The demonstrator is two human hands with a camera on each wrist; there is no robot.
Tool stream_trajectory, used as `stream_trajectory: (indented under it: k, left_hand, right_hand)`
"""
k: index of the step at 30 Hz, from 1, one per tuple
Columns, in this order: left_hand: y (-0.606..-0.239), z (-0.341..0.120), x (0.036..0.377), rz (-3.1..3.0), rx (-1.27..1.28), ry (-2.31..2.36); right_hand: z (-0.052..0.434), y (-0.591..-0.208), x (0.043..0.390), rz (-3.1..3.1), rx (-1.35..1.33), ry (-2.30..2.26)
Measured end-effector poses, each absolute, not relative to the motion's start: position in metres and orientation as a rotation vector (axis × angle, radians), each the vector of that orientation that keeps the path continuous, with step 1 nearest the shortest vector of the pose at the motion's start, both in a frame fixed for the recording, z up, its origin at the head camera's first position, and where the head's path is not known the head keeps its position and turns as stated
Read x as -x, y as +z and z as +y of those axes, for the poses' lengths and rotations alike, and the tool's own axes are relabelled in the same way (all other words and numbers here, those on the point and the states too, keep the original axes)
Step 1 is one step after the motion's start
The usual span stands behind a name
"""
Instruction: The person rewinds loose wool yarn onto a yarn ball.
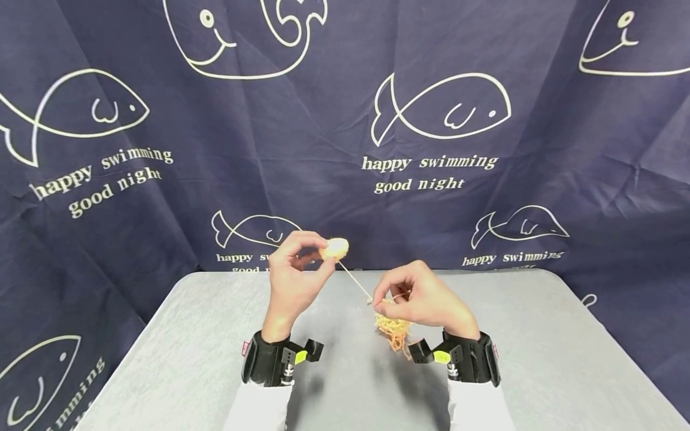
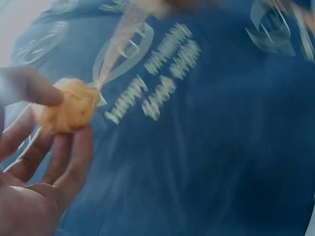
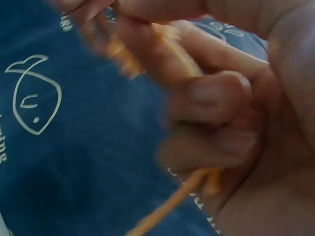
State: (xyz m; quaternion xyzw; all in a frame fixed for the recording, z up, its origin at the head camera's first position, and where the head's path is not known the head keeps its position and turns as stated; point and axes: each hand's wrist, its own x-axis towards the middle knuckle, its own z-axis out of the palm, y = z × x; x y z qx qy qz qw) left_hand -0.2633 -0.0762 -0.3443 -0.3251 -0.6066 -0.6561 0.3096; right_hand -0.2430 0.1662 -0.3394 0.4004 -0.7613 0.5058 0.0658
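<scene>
1. The left hand [image 1: 291, 278] is pinching a small yarn ball [image 1: 335, 248] above the bench [image 1: 539, 359].
2. The right hand [image 1: 423, 299] is gripping the taut strand [image 1: 356, 280] over a loose tangle [image 1: 393, 332].
3. Winding appears underway; next, wrapping freed strand calls for steady tension.

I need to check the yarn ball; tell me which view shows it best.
The left wrist view: the yarn ball fills the frame near, pinched by the left hand. The head view shows it small. The right wrist view shows only strands, no ball.
</scene>
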Motion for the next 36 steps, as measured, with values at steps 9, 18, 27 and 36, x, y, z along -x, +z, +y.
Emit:
stream_trajectory:
  k: [9,18,27,36]
  left_hand:
    - [-0.349,-0.081,0.26,-2.4,1.302,-1.532]
    - [-0.338,-0.076,0.249,-1.586,1.836,-2.244]
    - [-0.338,-0.066,0.255,-1.394,0.686,-2.143]
    - [-0.345,-0.076,0.255,-2.312,1.017,-1.424]
  right_hand:
    - [0.169,-0.335,0.246,-1.743,-0.92,1.838]
    - [0.165,-0.354,0.268,-2.037,-0.693,1.768]
    - [0.157,-0.345,0.248,-2.389,-1.094,1.332]
    - [0.167,-0.335,0.244,-1.63,-1.056,2.01]
